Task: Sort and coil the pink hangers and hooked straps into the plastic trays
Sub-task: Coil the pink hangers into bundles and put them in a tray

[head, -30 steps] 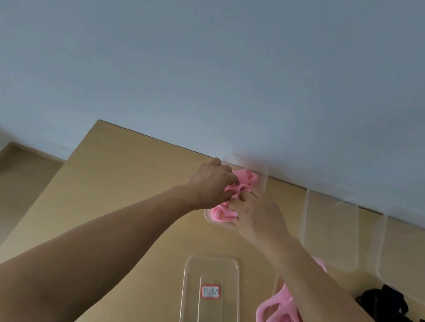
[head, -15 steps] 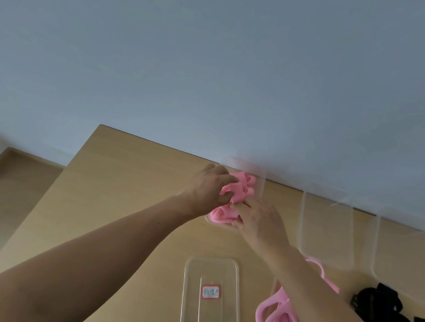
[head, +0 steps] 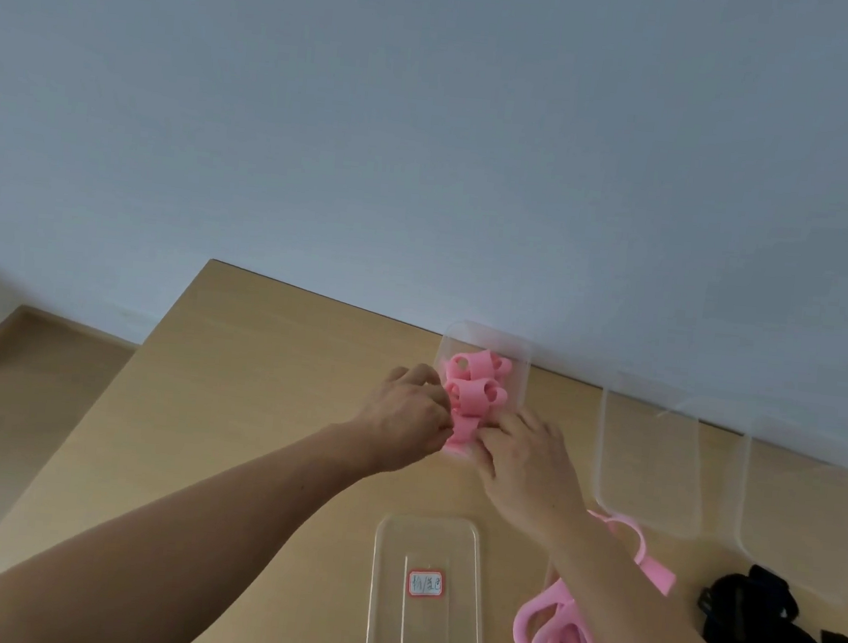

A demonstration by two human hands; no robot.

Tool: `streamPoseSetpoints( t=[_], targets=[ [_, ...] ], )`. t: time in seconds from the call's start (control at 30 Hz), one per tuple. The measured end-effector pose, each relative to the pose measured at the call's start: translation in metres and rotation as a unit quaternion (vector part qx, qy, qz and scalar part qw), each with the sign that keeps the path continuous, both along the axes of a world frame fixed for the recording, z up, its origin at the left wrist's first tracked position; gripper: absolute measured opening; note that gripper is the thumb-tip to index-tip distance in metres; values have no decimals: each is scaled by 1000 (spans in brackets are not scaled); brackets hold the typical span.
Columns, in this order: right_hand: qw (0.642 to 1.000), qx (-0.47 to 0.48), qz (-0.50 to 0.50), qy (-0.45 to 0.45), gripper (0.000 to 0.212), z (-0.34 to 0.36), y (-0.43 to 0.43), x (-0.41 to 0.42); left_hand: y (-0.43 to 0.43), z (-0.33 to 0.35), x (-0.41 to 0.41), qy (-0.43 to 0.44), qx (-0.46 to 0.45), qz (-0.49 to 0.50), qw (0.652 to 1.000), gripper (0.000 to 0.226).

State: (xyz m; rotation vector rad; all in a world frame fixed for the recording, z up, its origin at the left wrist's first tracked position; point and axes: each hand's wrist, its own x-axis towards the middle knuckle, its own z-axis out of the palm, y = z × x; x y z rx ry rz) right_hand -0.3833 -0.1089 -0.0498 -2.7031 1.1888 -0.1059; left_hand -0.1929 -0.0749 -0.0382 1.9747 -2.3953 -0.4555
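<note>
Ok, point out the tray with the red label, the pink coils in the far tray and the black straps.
labelled tray [head: 435, 640]: head view, bare base below the label.
pink coils [head: 472, 394]: head view, middle coil.
black straps [head: 770, 613]: head view, middle of the heap.

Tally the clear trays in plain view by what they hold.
far tray holding pink coils: 1
near tray with a red-edged label: 1
middle tray and right tray, nothing seen inside: 2
Total: 4
</note>
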Motion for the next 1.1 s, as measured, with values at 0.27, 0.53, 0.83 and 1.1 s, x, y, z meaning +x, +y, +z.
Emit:
streamPoseSetpoints(
  t=[0.27, 0.53, 0.83, 1.1],
  targets=[
    [1000, 27, -9, 6, 40, 10, 12, -3, 7, 1, 0, -34, -9, -22, 999, 42],
    [995, -6, -65, -81, 24, 43, 55, -4, 43, 19, 8, 68, -53, 38, 996, 36],
    [943, 183, -279, 15, 52, 8, 142, 1, 116, -8, 5, 144, 24, 7, 989, 45],
    [915, 140, -348, 148, 87, -10, 176, 21, 142, -21, 19, 135, 100, 21, 986, 45]
  ],
)
